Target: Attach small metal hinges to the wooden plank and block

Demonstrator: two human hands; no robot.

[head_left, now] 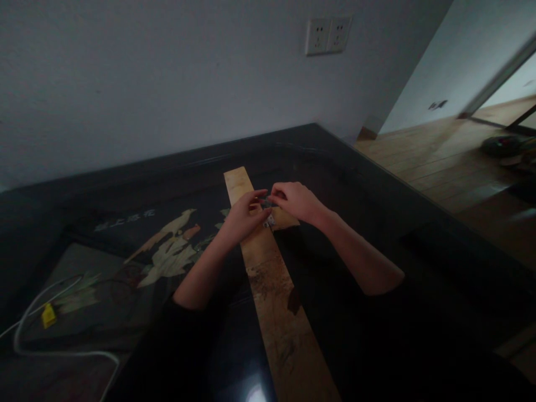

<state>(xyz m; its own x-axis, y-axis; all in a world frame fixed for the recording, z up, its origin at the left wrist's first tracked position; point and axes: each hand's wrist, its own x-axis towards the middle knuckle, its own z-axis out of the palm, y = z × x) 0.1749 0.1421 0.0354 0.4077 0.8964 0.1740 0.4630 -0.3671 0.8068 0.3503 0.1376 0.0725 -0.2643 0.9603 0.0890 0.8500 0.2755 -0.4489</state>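
Head view shows the left hand [243, 218] and right hand [295, 201] meeting over the tan wooden strip [268, 279] near the far edge of the dark glossy worktop [355, 184], both grips pinching a small, dim silvery object [268, 205]. Its kind cannot be told. So small a piece could slip and vanish against the dark surface.

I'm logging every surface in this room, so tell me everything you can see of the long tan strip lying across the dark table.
The long tan strip is flat and narrow with straight edges, mottled yellow-brown with darker patches; it looks like wood or stiff paper, though I cannot tell which. It lies flat on the glossy black table, running from the near edge diagonally away toward the wall. The left hand and right hand meet over its far part, pinching a small pale object too blurred to identify. A short tan piece juts out rightward under the right hand.
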